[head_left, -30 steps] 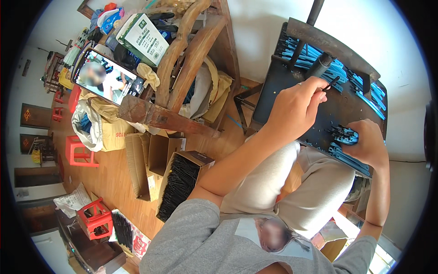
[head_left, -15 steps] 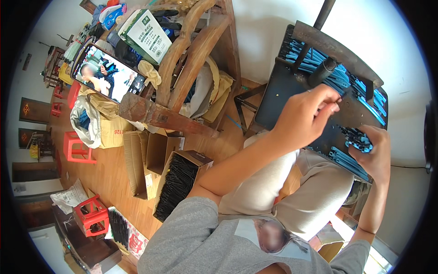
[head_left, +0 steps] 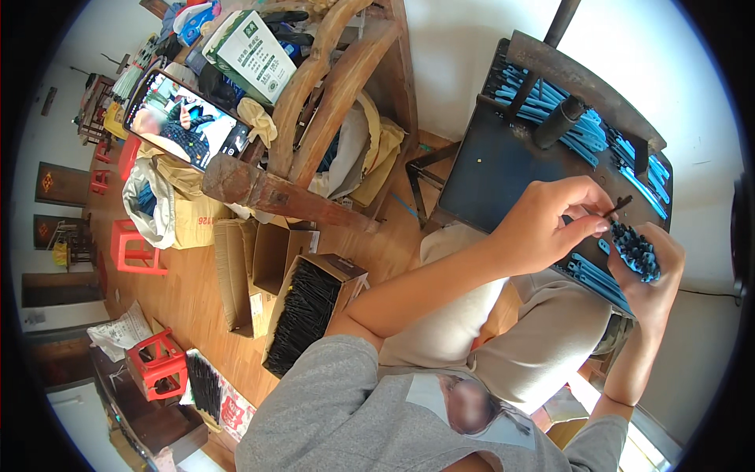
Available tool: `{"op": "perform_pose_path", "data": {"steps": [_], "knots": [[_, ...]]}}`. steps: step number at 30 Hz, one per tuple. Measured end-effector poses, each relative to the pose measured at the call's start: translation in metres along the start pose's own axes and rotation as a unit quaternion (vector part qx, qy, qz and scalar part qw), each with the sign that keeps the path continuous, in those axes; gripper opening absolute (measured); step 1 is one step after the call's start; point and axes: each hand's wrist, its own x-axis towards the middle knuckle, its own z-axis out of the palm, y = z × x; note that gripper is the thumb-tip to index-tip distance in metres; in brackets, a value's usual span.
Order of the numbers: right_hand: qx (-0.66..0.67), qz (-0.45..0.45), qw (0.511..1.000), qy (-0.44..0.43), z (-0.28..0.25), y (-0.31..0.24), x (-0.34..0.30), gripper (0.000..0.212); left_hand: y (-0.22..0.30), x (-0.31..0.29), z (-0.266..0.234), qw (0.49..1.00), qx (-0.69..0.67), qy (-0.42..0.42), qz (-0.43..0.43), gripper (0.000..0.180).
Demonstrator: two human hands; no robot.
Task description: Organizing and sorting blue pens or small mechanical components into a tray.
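Observation:
My right hand (head_left: 657,267) is wrapped round a bundle of thin blue sticks (head_left: 635,253) with dark ends pointing up toward me. Close beside it, my left hand (head_left: 562,216) pinches a small dark strip (head_left: 621,206) between thumb and fingers. The strip's far end sticks out just above the bundle; whether it touches the bundle I cannot tell. Both hands hover over the near right side of a dark worktable (head_left: 495,185). More blue sticks (head_left: 594,279) lie at its near edge below my hands. Another pile of blue sticks (head_left: 578,138) lies at the back.
A metal post (head_left: 558,122) and curved bar (head_left: 586,86) stand over the table. To my left are a wooden frame (head_left: 330,149), a phone (head_left: 185,122), a carton of black strips (head_left: 307,315), open cardboard boxes (head_left: 236,275), sacks (head_left: 189,224) and red stools (head_left: 138,248).
My left hand has moved right and nearer, from beside the metal post to the bundle, and a dark strip now shows in its fingers. The bundle has tilted and shifted slightly.

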Motion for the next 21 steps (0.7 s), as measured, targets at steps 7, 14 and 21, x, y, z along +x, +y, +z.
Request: {"op": "perform_pose_path", "data": {"steps": [7,14,21], "knots": [[0.029,0.019,0.999,0.006,0.006,-0.005,0.002,0.014,0.000,-0.002,0.002,1.000,-0.016,0.004,-0.014,0.017],[0.035,0.018,0.999,-0.025,0.005,0.001,0.002,0.019,0.002,-0.003,-0.001,0.999,0.013,0.028,-0.015,0.015],[0.042,-0.069,0.996,-0.036,-0.005,0.007,0.002,0.019,-0.003,-0.003,-0.005,0.996,-0.048,0.073,0.000,0.013]]}}
